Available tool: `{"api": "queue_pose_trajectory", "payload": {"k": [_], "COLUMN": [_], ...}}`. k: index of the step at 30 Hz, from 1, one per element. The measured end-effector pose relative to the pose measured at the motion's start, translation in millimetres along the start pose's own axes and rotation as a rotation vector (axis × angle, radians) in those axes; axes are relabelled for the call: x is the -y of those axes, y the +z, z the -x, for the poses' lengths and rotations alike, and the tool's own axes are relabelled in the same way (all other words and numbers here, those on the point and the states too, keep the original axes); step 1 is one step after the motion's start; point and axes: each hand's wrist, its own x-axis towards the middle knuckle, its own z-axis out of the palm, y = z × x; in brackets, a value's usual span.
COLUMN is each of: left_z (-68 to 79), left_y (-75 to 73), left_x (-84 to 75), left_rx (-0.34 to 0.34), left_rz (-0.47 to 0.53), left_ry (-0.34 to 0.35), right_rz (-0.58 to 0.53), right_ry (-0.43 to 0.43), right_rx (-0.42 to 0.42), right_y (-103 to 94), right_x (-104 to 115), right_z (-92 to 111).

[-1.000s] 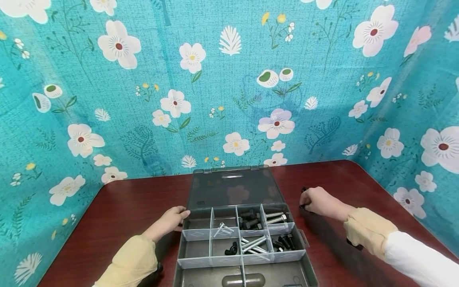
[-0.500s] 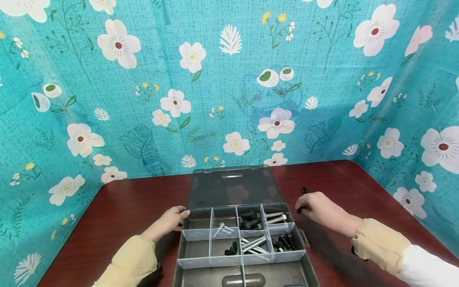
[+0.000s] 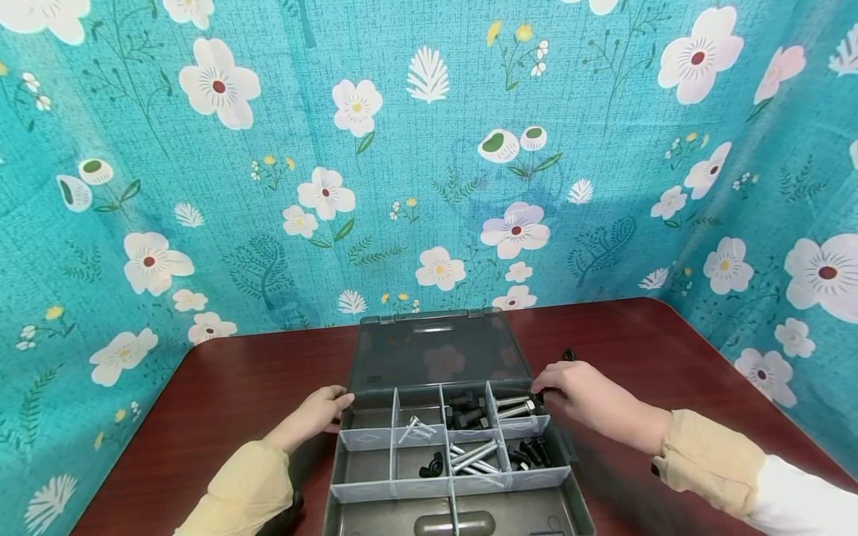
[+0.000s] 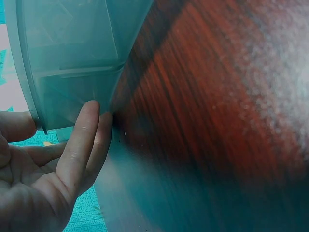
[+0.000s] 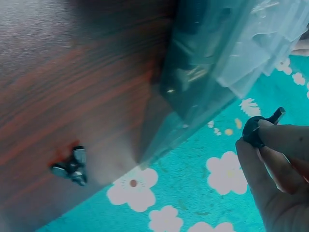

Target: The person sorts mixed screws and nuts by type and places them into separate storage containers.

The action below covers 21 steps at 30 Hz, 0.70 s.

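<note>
A grey see-through organizer box (image 3: 365, 491) lies with its lid (image 3: 436, 353) folded back, bolts sorted in its compartments. My left hand (image 3: 318, 412) is at its back left corner; in the left wrist view the thumb is at the rim and nearly straight fingers (image 4: 81, 145) touch the outer wall. My right hand (image 3: 590, 394) pinches a black wing nut (image 5: 252, 131) between thumb and fingertips, over the box's back right corner. Another black wing nut (image 5: 72, 166) lies on the table behind that hand, partly hidden in the head view.
Black bolts (image 3: 469, 413) and silver bolts (image 3: 515, 409) fill back compartments. Long silver bolts (image 3: 476, 455), short black bolts (image 3: 532, 450) and black wing nuts (image 3: 433, 466) lie in the middle row. A flowered cloth (image 3: 402, 186) hangs behind the dark red table (image 3: 268, 365).
My right hand has lifted the wing nut from the table and carried it left to the box's back right corner. The left hand has stayed at the box.
</note>
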Motion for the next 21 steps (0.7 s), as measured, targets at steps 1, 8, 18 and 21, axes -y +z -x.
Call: {"api": "queue_pose_trajectory", "payload": {"k": [1,8,18,21], "left_z": [-0.1,-0.1,0.0,-0.3], "left_y": [0.1,0.6,1.1,0.5], "left_x": [0.0,-0.3,-1.4,-1.0], "left_rx": [0.001,-0.005,-0.006,-0.002], "left_rz": [0.0,0.005,0.0,-0.005], "left_ry": [0.0,-0.002,-0.002,-0.005], "right_rz": [-0.005,-0.014,-0.047,-0.054], "right_ry": [-0.008,-0.064,-0.154,-0.19], "right_rx": [0.003,0.021,0.061,0.054], "right_y": [-1.2,-7.9,-6.0,-4.8], "right_x": [3,20,42,50], "right_z": [-1,-8,-21,-26]}}
